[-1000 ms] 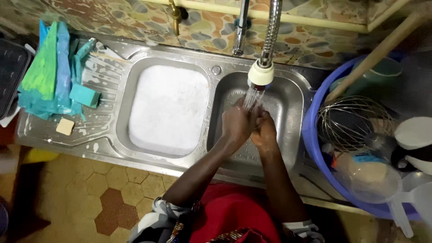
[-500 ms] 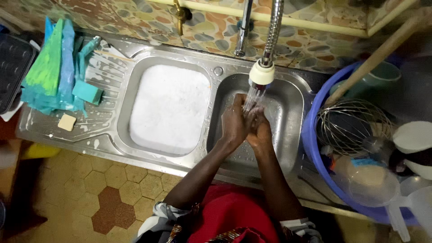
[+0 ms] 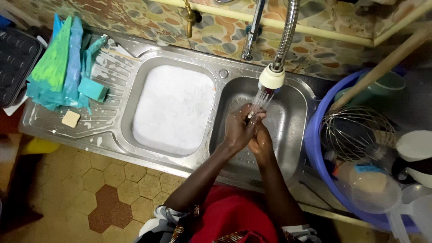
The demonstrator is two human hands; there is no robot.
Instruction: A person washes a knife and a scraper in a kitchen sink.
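My left hand [image 3: 237, 128] and my right hand [image 3: 262, 140] are pressed together over the right sink basin [image 3: 290, 135], palms and fingers touching. Water streams onto them from the white spray head [image 3: 271, 77] of a flexible metal faucet hose [image 3: 288, 31]. Neither hand holds any object. The left sink basin [image 3: 173, 108] beside them is filled with white foamy water.
On the draining board at left lie blue and green cloths [image 3: 60, 63], a teal sponge [image 3: 92, 89] and a small soap bar [image 3: 71, 119]. A blue tub [image 3: 315, 153] at right holds a wire whisk [image 3: 357, 130], lids and containers. A dark tray [image 3: 13, 63] sits far left.
My joined hands have stayed under the running water, rubbing and shifting slightly against each other. Nothing else moved.
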